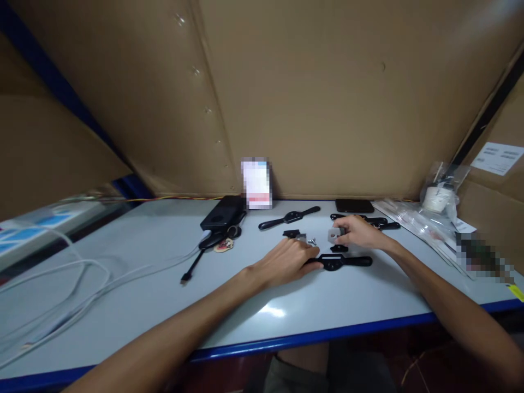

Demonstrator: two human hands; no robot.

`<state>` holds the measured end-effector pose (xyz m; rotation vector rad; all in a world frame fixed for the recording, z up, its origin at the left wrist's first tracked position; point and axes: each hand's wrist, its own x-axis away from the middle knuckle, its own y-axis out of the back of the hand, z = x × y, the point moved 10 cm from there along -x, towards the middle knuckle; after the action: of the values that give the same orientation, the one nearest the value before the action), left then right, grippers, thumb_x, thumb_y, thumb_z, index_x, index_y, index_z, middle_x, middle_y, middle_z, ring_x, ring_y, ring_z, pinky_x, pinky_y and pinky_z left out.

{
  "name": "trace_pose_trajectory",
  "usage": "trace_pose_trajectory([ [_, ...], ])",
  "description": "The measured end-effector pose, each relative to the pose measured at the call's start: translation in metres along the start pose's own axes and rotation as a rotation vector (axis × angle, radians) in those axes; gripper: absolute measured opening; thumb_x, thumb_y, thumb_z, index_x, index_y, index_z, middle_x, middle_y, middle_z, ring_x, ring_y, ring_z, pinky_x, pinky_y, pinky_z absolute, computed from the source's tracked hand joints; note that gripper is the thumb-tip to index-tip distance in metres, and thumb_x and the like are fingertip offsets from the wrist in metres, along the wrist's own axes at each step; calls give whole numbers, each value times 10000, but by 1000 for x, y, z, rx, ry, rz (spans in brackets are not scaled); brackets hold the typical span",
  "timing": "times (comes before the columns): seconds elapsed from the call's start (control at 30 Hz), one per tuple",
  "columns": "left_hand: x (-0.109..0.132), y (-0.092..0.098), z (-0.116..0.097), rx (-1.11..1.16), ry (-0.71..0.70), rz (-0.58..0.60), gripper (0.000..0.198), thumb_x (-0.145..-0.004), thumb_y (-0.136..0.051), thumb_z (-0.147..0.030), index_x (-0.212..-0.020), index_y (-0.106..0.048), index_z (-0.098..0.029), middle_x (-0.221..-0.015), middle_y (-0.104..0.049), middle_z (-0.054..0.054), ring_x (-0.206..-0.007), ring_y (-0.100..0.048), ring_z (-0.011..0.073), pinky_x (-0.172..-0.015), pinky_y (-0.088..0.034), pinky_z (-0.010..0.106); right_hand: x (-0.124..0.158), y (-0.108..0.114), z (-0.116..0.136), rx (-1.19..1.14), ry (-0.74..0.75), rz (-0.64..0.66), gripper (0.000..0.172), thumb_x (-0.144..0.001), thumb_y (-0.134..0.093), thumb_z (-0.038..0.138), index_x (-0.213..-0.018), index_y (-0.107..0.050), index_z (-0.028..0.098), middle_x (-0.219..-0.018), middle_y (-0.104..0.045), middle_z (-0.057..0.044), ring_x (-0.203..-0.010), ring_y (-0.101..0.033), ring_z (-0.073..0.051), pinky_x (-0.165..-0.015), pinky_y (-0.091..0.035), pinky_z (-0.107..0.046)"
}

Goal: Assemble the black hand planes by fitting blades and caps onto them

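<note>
A black spokeshave body (333, 263) lies near the front of the bench, its left handle under the thumb and fingers of my left hand (289, 260), which are closed round it. Between the thumb and fingers of my right hand (360, 232) is a flat grey spokeshave blade (333, 235), held just above the bench. Below that blade rests a small black cap piece (339, 248). Another black cap piece (291, 233) lies behind my left hand, with small silver screws (312, 242) close by. Farther back is a second spokeshave body (290, 217). More black spokeshave parts (379, 221) are partly hidden behind my right hand.
A lit phone (257, 185) leans on the cardboard wall. Left of it sit a black power bank (221, 214) and white cables (143, 268). A dark phone (354, 206), plastic bags (426, 229) and a bagged white container (437, 197) lie at the right.
</note>
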<state>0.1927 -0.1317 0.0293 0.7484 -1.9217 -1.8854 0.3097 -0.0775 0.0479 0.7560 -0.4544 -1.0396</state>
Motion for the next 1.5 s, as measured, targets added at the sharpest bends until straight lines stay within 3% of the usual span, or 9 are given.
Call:
trace_pose_trajectory([
  [0.2, 1, -6, 4, -15, 25, -6, 282, -1083, -443, -382, -924, -571, -188, -727, -664, 36, -583, -549, 175, -570, -245, 328, 3, -3, 6, 2, 37, -56, 284, -723, -762, 93, -975, -655, 169, -711, -636, 47, -646, -536, -132, -625, -360, -258],
  [0.37, 2, -5, 7, 16, 39, -7, 256, -1091, -351, -351, -1020, -536, -188, -712, -625, 18, -566, -537, 176, -566, -259, 324, 0, -4, 11, -91, 121, -62, 57, -841, -687, 159, -802, -647, 167, -683, -586, 40, -670, -523, -128, -657, -362, -266],
  [0.6, 0, -9, 13, 70, 64, 6, 301, -1084, -341, -361, -982, -567, -189, -658, -592, 12, -579, -549, 185, -584, -293, 321, -4, -6, 2, -283, 78, -92, 156, -834, -660, 126, -981, -708, 141, -737, -636, 10, -682, -583, -142, -674, -430, -275],
  [0.7, -1, -8, 14, 97, 58, -10, 311, -1079, -349, -341, -943, -585, -190, -665, -604, 18, -569, -541, 177, -583, -286, 319, -5, -8, 1, -300, 89, -96, 106, -854, -644, 143, -914, -730, 151, -754, -662, -8, -698, -595, -145, -682, -447, -275],
  [0.97, 0, -6, 13, 101, 66, -14, 324, -1069, -354, -340, -964, -619, -186, -641, -592, 15, -546, -530, 179, -562, -273, 319, -6, -27, -2, -237, 56, 5, 182, -848, -610, 77, -896, -770, 150, -767, -724, -18, -723, -637, -152, -693, -450, -270],
  [1.2, 0, -7, 14, 92, 121, 59, 464, -948, -602, -614, -1041, -634, -161, -704, -650, 33, -611, -594, 211, -574, -303, 315, 0, -30, 3, -172, 11, 11, 211, -806, -598, 25, -833, -756, 163, -793, -758, -28, -763, -692, -163, -713, -489, -261],
  [1.5, -1, -10, 17, 56, 184, 31, 499, -947, -596, -622, -1087, -685, -151, -694, -667, 62, -631, -626, 236, -572, -305, 328, 0, -29, 4, -105, 34, -11, 213, -829, -589, 29, -869, -754, 157, -808, -761, -39, -749, -684, -163, -703, -492, -268],
])
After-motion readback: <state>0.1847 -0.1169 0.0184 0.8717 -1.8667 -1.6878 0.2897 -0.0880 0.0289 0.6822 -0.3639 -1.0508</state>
